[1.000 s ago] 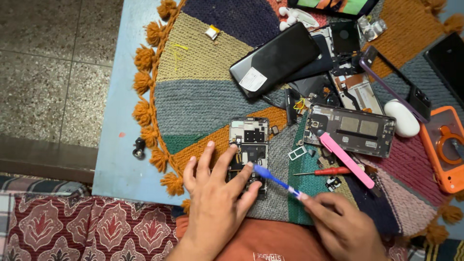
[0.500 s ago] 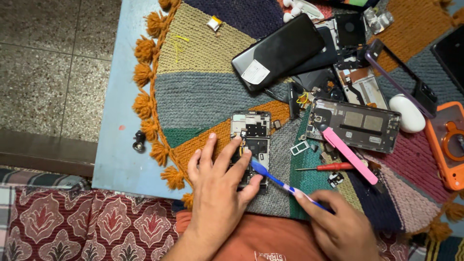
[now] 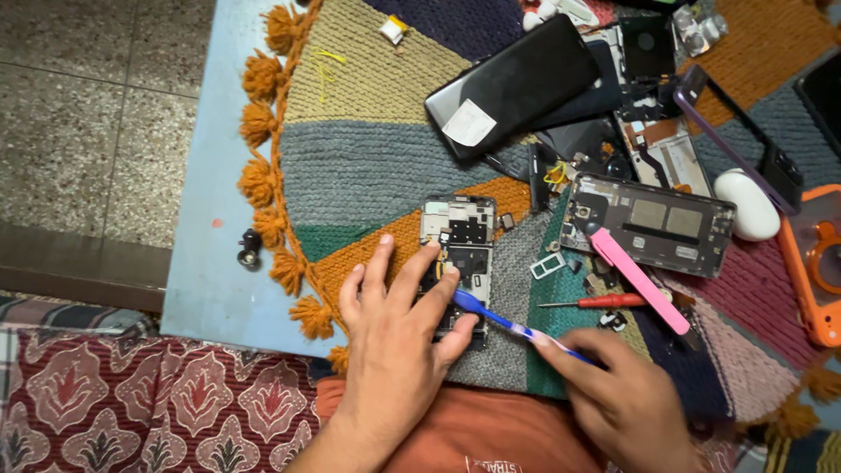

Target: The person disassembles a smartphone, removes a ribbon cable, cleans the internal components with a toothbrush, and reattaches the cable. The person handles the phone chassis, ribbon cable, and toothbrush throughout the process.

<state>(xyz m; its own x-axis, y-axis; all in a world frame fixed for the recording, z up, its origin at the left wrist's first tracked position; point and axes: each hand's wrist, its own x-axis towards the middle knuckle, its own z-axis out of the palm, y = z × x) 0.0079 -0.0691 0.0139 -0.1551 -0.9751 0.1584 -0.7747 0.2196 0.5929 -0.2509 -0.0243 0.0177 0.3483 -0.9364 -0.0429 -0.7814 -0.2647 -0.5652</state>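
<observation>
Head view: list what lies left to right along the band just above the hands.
Small black knob → orange tassel → opened phone → red screwdriver → pink pry tool → white earbud case → orange phone case.
</observation>
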